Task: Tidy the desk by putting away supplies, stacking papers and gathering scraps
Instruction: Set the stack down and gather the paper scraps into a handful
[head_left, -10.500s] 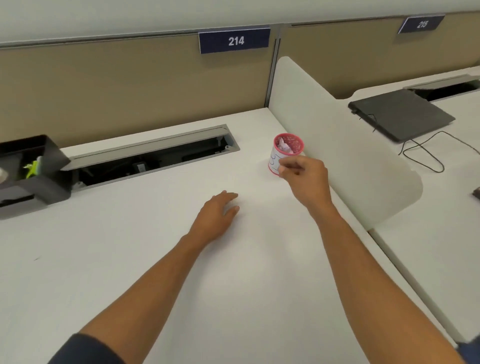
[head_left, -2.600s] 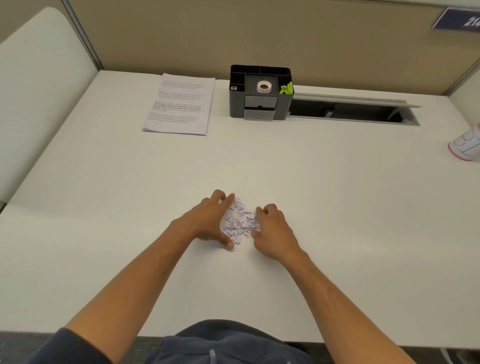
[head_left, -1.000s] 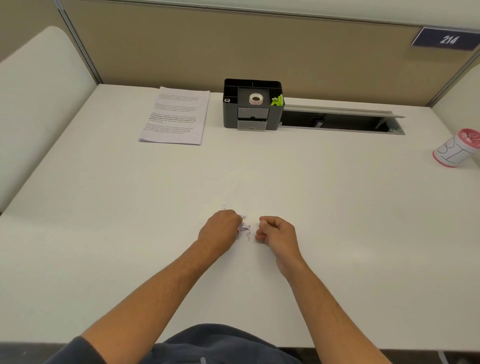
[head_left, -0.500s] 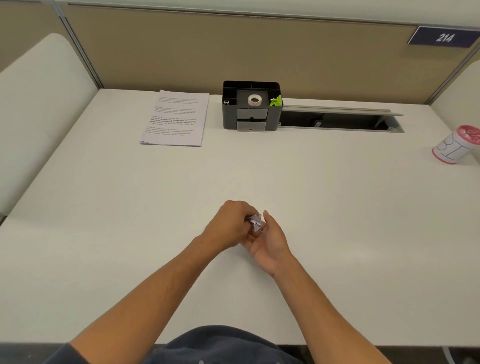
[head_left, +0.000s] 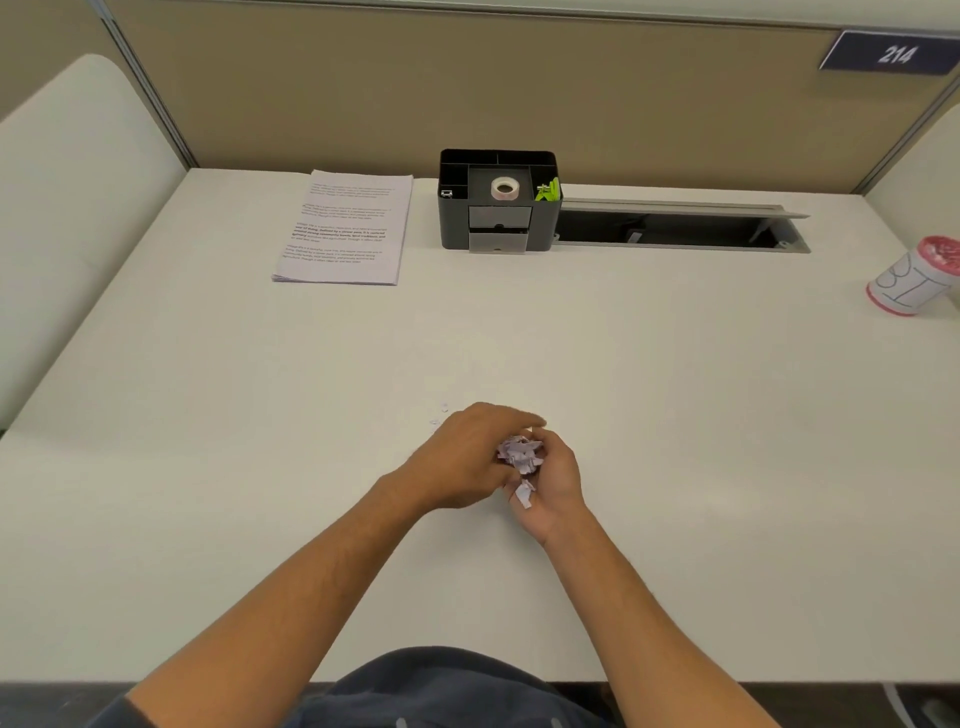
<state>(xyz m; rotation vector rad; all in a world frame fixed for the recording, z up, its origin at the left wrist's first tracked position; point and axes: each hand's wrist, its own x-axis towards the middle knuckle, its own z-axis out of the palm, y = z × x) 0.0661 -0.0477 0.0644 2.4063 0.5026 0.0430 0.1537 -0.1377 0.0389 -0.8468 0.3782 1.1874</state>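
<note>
1. Your white tabletop (head_left: 208, 467) is walled by a tan partition (head_left: 519, 93) at 12 o'clock bearing a "214" sign (head_left: 891, 53).
2. A paper stack (head_left: 345, 228) lies at 11 o'clock, just left of the black organizer (head_left: 452, 218); an open cable tray (head_left: 675, 228) runs right of it.
3. A pink-rimmed cup (head_left: 914, 278) stands at 2 o'clock.
4. Your left hand (head_left: 462, 457) and right hand (head_left: 556, 478) meet, fingers curled around the paper scraps (head_left: 522, 454); stray bits (head_left: 439, 413) lie just beyond.
</note>
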